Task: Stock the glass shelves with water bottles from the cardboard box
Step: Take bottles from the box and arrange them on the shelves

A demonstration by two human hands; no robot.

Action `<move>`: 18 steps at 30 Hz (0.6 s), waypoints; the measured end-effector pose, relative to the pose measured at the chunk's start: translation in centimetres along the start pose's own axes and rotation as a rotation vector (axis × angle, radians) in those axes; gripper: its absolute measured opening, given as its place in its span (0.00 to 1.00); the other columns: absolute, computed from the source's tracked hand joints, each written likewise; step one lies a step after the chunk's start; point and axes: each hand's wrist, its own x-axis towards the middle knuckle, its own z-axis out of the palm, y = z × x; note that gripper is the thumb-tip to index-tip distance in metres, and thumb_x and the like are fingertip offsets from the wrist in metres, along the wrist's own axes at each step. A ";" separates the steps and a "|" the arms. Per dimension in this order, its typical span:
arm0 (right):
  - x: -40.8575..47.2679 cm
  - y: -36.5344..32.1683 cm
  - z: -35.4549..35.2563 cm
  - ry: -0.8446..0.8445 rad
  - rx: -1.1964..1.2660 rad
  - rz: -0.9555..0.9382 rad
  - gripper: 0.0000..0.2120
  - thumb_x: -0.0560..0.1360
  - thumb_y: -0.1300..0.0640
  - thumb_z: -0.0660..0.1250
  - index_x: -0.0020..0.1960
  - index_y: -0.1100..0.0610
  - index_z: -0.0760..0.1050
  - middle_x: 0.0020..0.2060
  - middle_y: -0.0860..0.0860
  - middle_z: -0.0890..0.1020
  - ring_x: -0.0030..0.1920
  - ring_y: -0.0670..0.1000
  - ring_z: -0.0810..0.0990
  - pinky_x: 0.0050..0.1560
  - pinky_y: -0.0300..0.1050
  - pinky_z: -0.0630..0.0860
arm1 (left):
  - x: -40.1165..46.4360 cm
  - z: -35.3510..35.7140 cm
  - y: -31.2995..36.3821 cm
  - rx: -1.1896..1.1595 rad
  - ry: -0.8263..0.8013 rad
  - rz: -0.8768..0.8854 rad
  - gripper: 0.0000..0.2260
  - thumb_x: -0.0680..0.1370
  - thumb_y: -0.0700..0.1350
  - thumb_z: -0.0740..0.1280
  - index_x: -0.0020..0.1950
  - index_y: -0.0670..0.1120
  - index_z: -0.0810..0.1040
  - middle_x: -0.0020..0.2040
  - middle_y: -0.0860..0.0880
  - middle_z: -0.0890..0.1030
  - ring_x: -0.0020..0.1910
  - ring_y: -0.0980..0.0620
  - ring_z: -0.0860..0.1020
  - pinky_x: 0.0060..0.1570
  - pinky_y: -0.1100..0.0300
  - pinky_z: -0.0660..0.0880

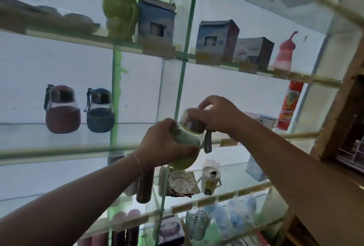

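Green and tilted, the water bottle (184,139) is held up in front of the glass shelves (59,148), level with the front edge of the middle shelf and just right of the green-edged vertical glass divider (183,80). The left hand (163,143) grips the bottle's lower body, fingers curled round its green sleeve. The right hand (214,116) holds the top, its fingers closed over the clear cap, and a grey strap (207,140) hangs down from the cap on the right side.

On the middle shelf, left of the divider, stand two bottles of the same shape side by side, a red bottle (62,109) and a blue bottle (100,111), close together but apart. The shelf above carries a green frog-shaped bottle (120,13), three small printed boxes (216,42) and a pink bottle (284,52) at the far right. A red spray can (289,105) stands by the right wall.

Below the hands, a lower shelf holds a white mug with a cartoon figure (210,180), a glass dish in its packet (180,183) and a dark cylindrical flask (144,186). Everything is somewhat blurred.
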 end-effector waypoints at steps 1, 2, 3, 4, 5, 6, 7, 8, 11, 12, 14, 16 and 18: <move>0.4 -0.8 0.5 -0.018 0.015 -0.016 0.23 0.63 0.36 0.74 0.50 0.49 0.74 0.46 0.48 0.81 0.48 0.49 0.80 0.50 0.53 0.81 | 0.0 -0.8 -0.3 0.000 0.028 -0.007 0.26 0.58 0.62 0.79 0.47 0.53 0.74 0.41 0.57 0.78 0.39 0.60 0.76 0.34 0.66 0.69; 0.7 -1.5 1.1 -0.034 0.026 -0.035 0.23 0.64 0.37 0.74 0.52 0.49 0.74 0.47 0.48 0.80 0.48 0.49 0.80 0.49 0.51 0.81 | 0.0 -1.7 -0.7 0.002 0.052 -0.009 0.26 0.58 0.61 0.79 0.47 0.52 0.74 0.41 0.57 0.78 0.39 0.60 0.77 0.34 0.65 0.70; 0.9 -2.4 1.7 -0.050 0.033 -0.060 0.24 0.65 0.37 0.74 0.54 0.49 0.74 0.48 0.48 0.80 0.49 0.49 0.80 0.47 0.48 0.80 | 0.0 -2.5 -1.2 0.007 0.072 -0.012 0.25 0.58 0.61 0.79 0.47 0.53 0.74 0.42 0.56 0.78 0.39 0.60 0.77 0.35 0.65 0.71; 1.1 -3.2 2.3 -0.063 0.038 -0.082 0.26 0.66 0.37 0.74 0.57 0.49 0.73 0.48 0.48 0.79 0.49 0.49 0.79 0.47 0.46 0.79 | 0.0 -3.4 -1.8 0.007 0.087 -0.019 0.26 0.58 0.61 0.79 0.48 0.53 0.73 0.42 0.56 0.78 0.40 0.60 0.77 0.37 0.64 0.73; 1.3 -4.0 2.9 -0.073 0.048 -0.103 0.28 0.67 0.36 0.73 0.59 0.49 0.72 0.48 0.48 0.79 0.48 0.49 0.80 0.49 0.47 0.79 | 0.0 -4.4 -2.2 0.004 0.096 -0.031 0.26 0.58 0.62 0.79 0.48 0.53 0.73 0.43 0.56 0.78 0.41 0.59 0.78 0.39 0.62 0.76; 1.4 -4.7 3.5 -0.081 0.069 -0.116 0.29 0.68 0.36 0.72 0.61 0.50 0.71 0.46 0.47 0.80 0.46 0.49 0.81 0.51 0.49 0.79 | 0.0 -5.4 -2.8 0.006 0.106 -0.038 0.27 0.58 0.63 0.78 0.49 0.52 0.73 0.44 0.56 0.79 0.42 0.57 0.78 0.41 0.58 0.79; 1.6 -5.3 4.3 -0.091 0.090 -0.122 0.29 0.69 0.35 0.71 0.62 0.50 0.70 0.43 0.47 0.81 0.44 0.49 0.82 0.54 0.51 0.79 | 0.1 -6.4 -3.4 0.018 0.120 -0.043 0.28 0.58 0.63 0.77 0.51 0.52 0.74 0.45 0.55 0.79 0.43 0.56 0.79 0.44 0.56 0.80; 1.8 -6.0 5.0 -0.095 0.112 -0.126 0.29 0.69 0.33 0.69 0.63 0.50 0.71 0.42 0.47 0.82 0.43 0.49 0.82 0.56 0.53 0.79 | 0.2 -7.5 -4.0 0.032 0.135 -0.048 0.29 0.59 0.63 0.77 0.52 0.51 0.74 0.46 0.55 0.79 0.44 0.56 0.79 0.45 0.54 0.81; 2.6 -7.9 7.3 -0.077 0.204 -0.123 0.32 0.66 0.26 0.64 0.57 0.49 0.75 0.48 0.48 0.82 0.50 0.50 0.81 0.57 0.58 0.78 | 0.5 -10.9 -6.3 0.040 0.164 -0.080 0.30 0.59 0.63 0.77 0.53 0.50 0.74 0.46 0.55 0.79 0.44 0.57 0.79 0.48 0.55 0.81; 2.9 -8.6 8.1 -0.079 0.238 -0.125 0.29 0.67 0.27 0.63 0.54 0.49 0.76 0.49 0.49 0.82 0.50 0.52 0.81 0.56 0.58 0.79 | 0.6 -12.0 -7.2 0.044 0.170 -0.088 0.30 0.58 0.64 0.76 0.53 0.50 0.74 0.45 0.55 0.79 0.45 0.57 0.79 0.48 0.55 0.80; 3.2 -10.0 9.5 -0.099 0.274 -0.120 0.23 0.71 0.30 0.61 0.50 0.49 0.76 0.47 0.50 0.81 0.48 0.54 0.81 0.53 0.57 0.79 | 0.6 -14.2 -8.5 0.055 0.196 -0.100 0.29 0.59 0.64 0.76 0.52 0.50 0.74 0.44 0.56 0.79 0.45 0.58 0.78 0.46 0.59 0.79; 3.6 -11.1 11.1 -0.117 0.269 -0.113 0.21 0.74 0.32 0.60 0.50 0.49 0.76 0.46 0.52 0.82 0.47 0.56 0.82 0.50 0.55 0.80 | 0.6 -16.4 -10.0 0.078 0.235 -0.119 0.25 0.62 0.60 0.78 0.51 0.51 0.73 0.43 0.56 0.78 0.43 0.59 0.77 0.42 0.65 0.76; 4.0 -12.1 12.6 -0.130 0.257 -0.103 0.22 0.73 0.31 0.60 0.49 0.48 0.75 0.46 0.54 0.82 0.48 0.57 0.82 0.49 0.55 0.80 | 0.7 -18.4 -11.7 0.080 0.271 -0.143 0.26 0.60 0.62 0.77 0.51 0.52 0.73 0.45 0.55 0.79 0.44 0.58 0.77 0.44 0.62 0.78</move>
